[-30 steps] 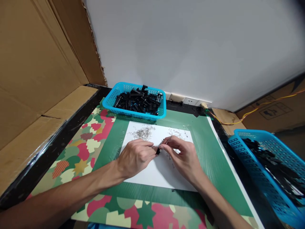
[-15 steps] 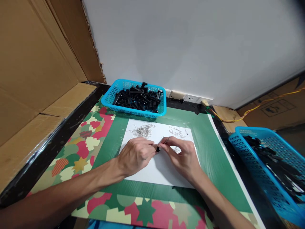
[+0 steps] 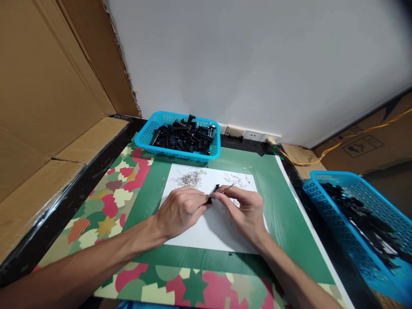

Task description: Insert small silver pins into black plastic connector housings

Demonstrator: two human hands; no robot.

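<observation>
My left hand (image 3: 183, 210) is closed, thumb and fingers pinching a small black plastic part (image 3: 216, 187) over a white sheet. Opposite it, my right hand (image 3: 246, 212) pinches a thin metal tool (image 3: 229, 188) that pokes up past the fingertips; its exact kind is too small to make out. The right fingertips meet the black part, and both hands nearly touch. Beyond the left hand lies a pile of tiny metal pieces (image 3: 192, 179). A looser scatter of similar pieces (image 3: 234, 179) lies behind the right hand, partly hidden by it.
A blue basket (image 3: 180, 155) of black plastic parts stands behind the white sheet (image 3: 196, 236). Another blue basket (image 3: 341, 227) with longer black pieces is at the right. Cardboard (image 3: 48, 86) walls the left side. Sockets (image 3: 253, 135) and a yellow cable (image 3: 325, 152) run along the wall.
The black part now shows more between my fingertips, its upper end standing up behind them. The view has shifted slightly; both hands keep nearly the same pose.
</observation>
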